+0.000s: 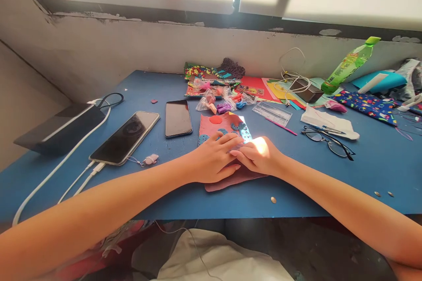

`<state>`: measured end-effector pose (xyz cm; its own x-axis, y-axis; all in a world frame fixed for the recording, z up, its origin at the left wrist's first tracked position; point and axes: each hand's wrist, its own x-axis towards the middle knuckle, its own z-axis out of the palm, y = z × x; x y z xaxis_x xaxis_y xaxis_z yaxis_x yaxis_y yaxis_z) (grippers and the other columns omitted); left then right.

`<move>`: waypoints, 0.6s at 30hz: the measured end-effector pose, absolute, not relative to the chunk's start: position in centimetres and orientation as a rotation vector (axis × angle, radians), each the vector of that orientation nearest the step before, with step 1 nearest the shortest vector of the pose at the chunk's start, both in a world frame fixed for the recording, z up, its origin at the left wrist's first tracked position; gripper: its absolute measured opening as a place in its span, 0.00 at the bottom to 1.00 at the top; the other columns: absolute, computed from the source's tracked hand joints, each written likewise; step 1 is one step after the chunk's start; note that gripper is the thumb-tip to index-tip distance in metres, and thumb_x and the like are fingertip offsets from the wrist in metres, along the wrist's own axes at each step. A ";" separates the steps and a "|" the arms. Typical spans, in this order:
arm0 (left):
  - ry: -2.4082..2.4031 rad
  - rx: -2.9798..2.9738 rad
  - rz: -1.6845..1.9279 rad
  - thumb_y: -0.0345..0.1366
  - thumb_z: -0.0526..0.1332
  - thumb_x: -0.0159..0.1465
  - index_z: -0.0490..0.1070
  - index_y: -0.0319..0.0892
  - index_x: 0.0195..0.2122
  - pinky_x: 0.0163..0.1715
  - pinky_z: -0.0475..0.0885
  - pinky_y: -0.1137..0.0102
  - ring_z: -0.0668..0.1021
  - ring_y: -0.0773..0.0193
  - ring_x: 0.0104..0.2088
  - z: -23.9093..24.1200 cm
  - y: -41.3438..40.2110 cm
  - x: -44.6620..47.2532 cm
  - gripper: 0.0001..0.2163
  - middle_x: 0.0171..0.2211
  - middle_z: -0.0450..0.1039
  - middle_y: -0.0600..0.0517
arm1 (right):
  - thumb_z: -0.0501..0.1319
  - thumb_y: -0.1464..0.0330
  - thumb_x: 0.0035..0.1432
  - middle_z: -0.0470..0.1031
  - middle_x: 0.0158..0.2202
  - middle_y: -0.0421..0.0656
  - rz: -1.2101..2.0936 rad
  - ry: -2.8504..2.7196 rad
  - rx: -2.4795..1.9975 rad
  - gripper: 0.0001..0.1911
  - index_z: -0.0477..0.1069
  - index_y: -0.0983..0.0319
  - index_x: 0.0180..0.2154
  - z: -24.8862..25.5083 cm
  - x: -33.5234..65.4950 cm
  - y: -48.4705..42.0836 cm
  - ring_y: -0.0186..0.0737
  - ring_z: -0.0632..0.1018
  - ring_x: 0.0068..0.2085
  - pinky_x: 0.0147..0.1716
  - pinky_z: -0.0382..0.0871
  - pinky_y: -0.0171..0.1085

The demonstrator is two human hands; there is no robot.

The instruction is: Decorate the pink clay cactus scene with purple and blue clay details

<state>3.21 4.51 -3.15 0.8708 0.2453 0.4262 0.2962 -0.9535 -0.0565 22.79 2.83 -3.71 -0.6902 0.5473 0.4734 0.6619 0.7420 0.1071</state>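
Note:
A sheet of pink clay-like material (211,124) lies at the table's front middle, with blue dotted curved pieces (236,125) and a red-orange round patch (216,120) on its upper part. My left hand (219,156) rests palm down across it, fingers spread and thumb apart. From the right, my right hand (259,154) meets its fingertips over the sheet. The right fingers are curled together, and whatever lies between them is hidden. Both hands cover the sheet's middle. Bright sunlight washes out the back of my right hand.
Two phones (178,118) and a black box (62,127) with cables are at left. Behind the sheet lie bagged coloured clay lumps (224,106). At right are a pink stick (281,127), eyeglasses (328,140), tissue (326,120) and a green bottle (349,66).

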 end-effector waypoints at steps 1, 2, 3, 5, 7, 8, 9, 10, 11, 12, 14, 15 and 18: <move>-0.431 -2.915 -0.651 0.35 0.51 0.67 0.71 0.34 0.47 0.49 0.64 0.60 0.68 0.54 0.53 -3.2 4.5 3.2 0.14 0.52 0.70 0.42 | 0.43 0.63 0.68 0.61 0.15 0.38 -0.394 -2.506 -0.927 0.26 0.65 0.62 0.20 -3.7 22.7 2.9 0.31 0.55 0.19 0.20 0.49 0.33; -0.430 -2.900 -0.667 0.34 0.51 0.66 0.72 0.34 0.45 0.49 0.64 0.60 0.69 0.54 0.52 -3.2 4.6 3.2 0.13 0.51 0.70 0.42 | 0.43 0.64 0.68 0.63 0.16 0.38 -0.394 -2.474 -0.925 0.24 0.68 0.62 0.24 -3.7 22.7 2.9 0.31 0.57 0.18 0.19 0.51 0.33; -0.429 -2.877 -0.689 0.33 0.51 0.66 0.73 0.35 0.42 0.48 0.65 0.61 0.70 0.54 0.52 -3.2 4.7 3.2 0.13 0.49 0.71 0.41 | 0.44 0.65 0.68 0.65 0.17 0.38 -0.374 -2.434 -0.918 0.21 0.70 0.63 0.28 -3.6 22.7 3.0 0.31 0.60 0.19 0.20 0.53 0.32; -0.440 -2.818 -0.745 0.32 0.50 0.66 0.75 0.36 0.36 0.46 0.66 0.61 0.71 0.54 0.50 -3.1 4.8 3.1 0.13 0.47 0.72 0.41 | 0.46 0.69 0.67 0.70 0.21 0.39 -0.303 -2.353 -0.896 0.14 0.69 0.64 0.37 -3.5 22.8 3.2 0.31 0.66 0.21 0.22 0.59 0.30; -0.467 -2.762 -0.804 0.31 0.50 0.66 0.75 0.37 0.33 0.45 0.67 0.62 0.72 0.55 0.48 -2.9 5.1 2.9 0.14 0.46 0.73 0.42 | 0.46 0.73 0.65 0.72 0.26 0.40 -0.248 -2.309 -0.886 0.13 0.67 0.63 0.43 -3.3 23.0 3.4 0.32 0.70 0.25 0.24 0.63 0.29; -0.481 -2.740 -0.833 0.31 0.50 0.66 0.75 0.38 0.33 0.45 0.67 0.62 0.72 0.56 0.47 -2.8 5.1 2.8 0.14 0.45 0.73 0.43 | 0.45 0.75 0.64 0.72 0.27 0.40 -0.236 -2.294 -0.891 0.14 0.66 0.62 0.46 -3.1 23.1 3.4 0.32 0.71 0.25 0.25 0.64 0.30; -0.491 -2.724 -0.859 0.31 0.50 0.66 0.75 0.38 0.32 0.45 0.67 0.63 0.73 0.57 0.45 -2.7 5.2 2.8 0.14 0.43 0.74 0.44 | 0.44 0.76 0.63 0.72 0.28 0.41 -0.227 -2.281 -0.897 0.16 0.64 0.62 0.47 -2.9 23.2 3.4 0.32 0.71 0.26 0.26 0.65 0.30; -0.496 -2.719 -0.878 0.30 0.51 0.66 0.75 0.38 0.31 0.44 0.67 0.64 0.73 0.58 0.44 -2.7 5.2 2.7 0.13 0.42 0.74 0.45 | 0.44 0.78 0.62 0.71 0.30 0.41 -0.218 -2.267 -0.899 0.18 0.63 0.61 0.49 -2.8 23.3 3.4 0.32 0.70 0.26 0.26 0.66 0.30; -0.494 -2.714 -0.900 0.30 0.51 0.66 0.75 0.38 0.31 0.43 0.67 0.64 0.73 0.58 0.43 -2.7 5.2 2.7 0.13 0.40 0.75 0.45 | 0.44 0.79 0.60 0.71 0.31 0.41 -0.204 -2.252 -0.894 0.19 0.62 0.61 0.50 -2.6 23.3 3.3 0.32 0.70 0.27 0.27 0.66 0.31; -0.486 -2.711 -0.922 0.30 0.51 0.65 0.75 0.38 0.30 0.43 0.67 0.65 0.73 0.59 0.42 -2.8 5.2 2.8 0.13 0.39 0.75 0.46 | 0.44 0.80 0.59 0.71 0.34 0.42 -0.190 -2.238 -0.882 0.21 0.62 0.60 0.50 -2.5 23.4 3.3 0.32 0.70 0.27 0.28 0.67 0.31; -0.454 -2.701 -0.954 0.30 0.52 0.65 0.74 0.38 0.29 0.41 0.66 0.66 0.73 0.60 0.42 -2.9 5.0 2.9 0.12 0.38 0.75 0.47 | 0.45 0.82 0.56 0.71 0.40 0.45 -0.187 -2.233 -0.866 0.24 0.62 0.59 0.51 -2.3 23.4 3.1 0.32 0.72 0.30 0.30 0.69 0.32; -0.439 -2.697 -0.952 0.30 0.52 0.65 0.73 0.38 0.28 0.40 0.66 0.66 0.73 0.60 0.41 -2.9 4.9 2.9 0.12 0.38 0.75 0.47 | 0.45 0.83 0.54 0.70 0.43 0.46 -0.204 -2.243 -0.859 0.26 0.62 0.59 0.51 -2.3 23.4 3.1 0.32 0.73 0.33 0.30 0.69 0.33; -0.427 -2.691 -0.880 0.30 0.52 0.65 0.73 0.39 0.27 0.37 0.65 0.66 0.74 0.60 0.39 -2.7 4.4 3.0 0.13 0.35 0.76 0.48 | 0.46 0.85 0.49 0.67 0.49 0.49 -0.291 -2.281 -0.804 0.29 0.63 0.59 0.51 -2.4 23.5 3.3 0.36 0.74 0.40 0.31 0.71 0.34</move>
<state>2.98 4.37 -2.71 0.7709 0.1905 0.6078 0.3597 -0.9177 -0.1685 23.50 3.29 -2.36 -0.5694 0.4671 0.6764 0.6219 0.7829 -0.0172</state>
